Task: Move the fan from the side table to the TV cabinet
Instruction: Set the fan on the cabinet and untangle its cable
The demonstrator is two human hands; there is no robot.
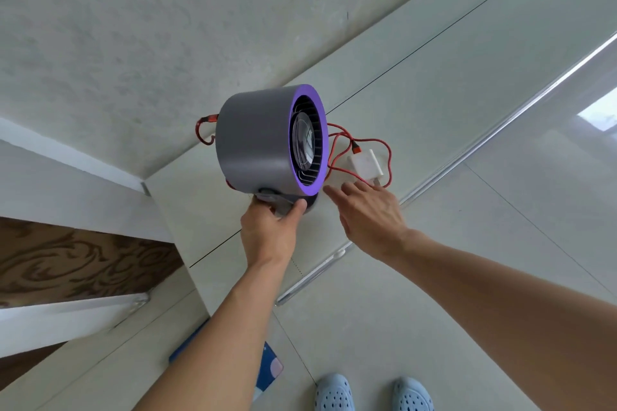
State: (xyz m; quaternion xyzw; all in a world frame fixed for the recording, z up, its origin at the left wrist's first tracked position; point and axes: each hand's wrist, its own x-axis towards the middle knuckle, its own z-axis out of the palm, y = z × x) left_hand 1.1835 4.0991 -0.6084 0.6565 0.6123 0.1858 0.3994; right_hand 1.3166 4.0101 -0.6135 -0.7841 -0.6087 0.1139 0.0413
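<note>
Fan [253,143], grey drum with a purple front ring and a dark grille, stands on the pale cabinet top [434,77] close to the white wall [133,27], its face turned to the right. Left hand [270,230] is closed around the fan's base, thumb over the front edge. Right hand [370,217] hovers flat and open just beside the base, fingers spread, gripping nothing. A red cable [360,143] loops from behind the fan across the top to a white plug adapter [365,165], which lies just beyond the right fingertips.
</note>
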